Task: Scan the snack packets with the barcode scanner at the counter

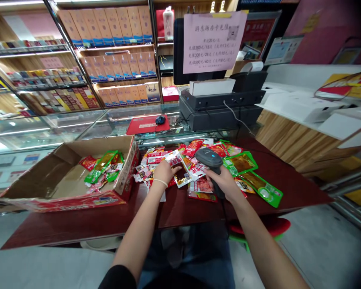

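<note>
My right hand (223, 182) is wrapped round the handle of a dark grey barcode scanner (209, 157), its head above a pile of snack packets. My left hand (165, 173) grips a snack packet (180, 171) with white and red print and a dark window, thumb on its face. Around both hands lie several red and white packets (202, 185). Green packets (260, 188) rest right of the scanner. Left of my left hand stands an open cardboard box (48, 202) with some green, red and pink packets (104, 168) inside.
The packets and box lie on a dark red table (87, 222). Behind it are a glass counter (114, 116), a mouse (160, 120) on a red mat (138, 125), a monitor with a pink notice (213, 44), and a black cash drawer (219, 116). A red stool (276, 226) stands below the table.
</note>
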Demonstrator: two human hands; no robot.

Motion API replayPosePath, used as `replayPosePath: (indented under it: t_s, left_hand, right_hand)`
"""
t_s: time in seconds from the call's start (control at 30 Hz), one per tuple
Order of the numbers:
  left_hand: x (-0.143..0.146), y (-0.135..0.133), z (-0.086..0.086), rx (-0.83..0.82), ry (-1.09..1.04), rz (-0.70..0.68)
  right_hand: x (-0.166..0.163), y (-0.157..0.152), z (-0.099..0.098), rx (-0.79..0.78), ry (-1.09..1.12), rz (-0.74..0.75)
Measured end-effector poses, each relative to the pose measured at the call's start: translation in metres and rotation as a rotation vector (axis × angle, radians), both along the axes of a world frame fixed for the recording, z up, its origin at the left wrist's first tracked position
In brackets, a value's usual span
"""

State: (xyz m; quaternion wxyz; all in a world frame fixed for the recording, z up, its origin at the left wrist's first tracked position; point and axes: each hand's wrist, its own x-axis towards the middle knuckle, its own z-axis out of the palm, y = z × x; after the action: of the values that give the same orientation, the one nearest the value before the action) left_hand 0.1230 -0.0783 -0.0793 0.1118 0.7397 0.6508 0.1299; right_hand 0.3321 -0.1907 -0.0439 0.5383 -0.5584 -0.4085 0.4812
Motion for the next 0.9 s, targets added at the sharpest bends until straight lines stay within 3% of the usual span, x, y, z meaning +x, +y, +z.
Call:
replayPosePath:
  t_s: [0.23,0.43,0.6,0.77,0.9]
  left_hand:
    - [-0.002,0.0,0.001,-0.062,-0.147,0.075]
    - [-0.009,0.001,-0.004,-0.097,-0.126,-0.018]
    - [-0.015,0.001,-0.01,-0.072,-0.288,-0.032]
    - [-0.026,0.01,-0.013,0.032,-0.628,-0.064]
    - [-0.04,0.023,-0.012,0.068,-1.179,0.043]
  right_hand:
    - [-0.004,-0.005,0.005,0.018,-0.027,-0.01]
    - [-0.014,-0.002,0.007,0.01,-0.028,0.003]
    - [-0.02,0.001,0.01,0.003,-0.023,0.015]
    - [-0.02,0.005,0.014,-0.001,-0.075,0.032]
    - [-0.024,0.018,0.021,0.056,-0.066,0.051]
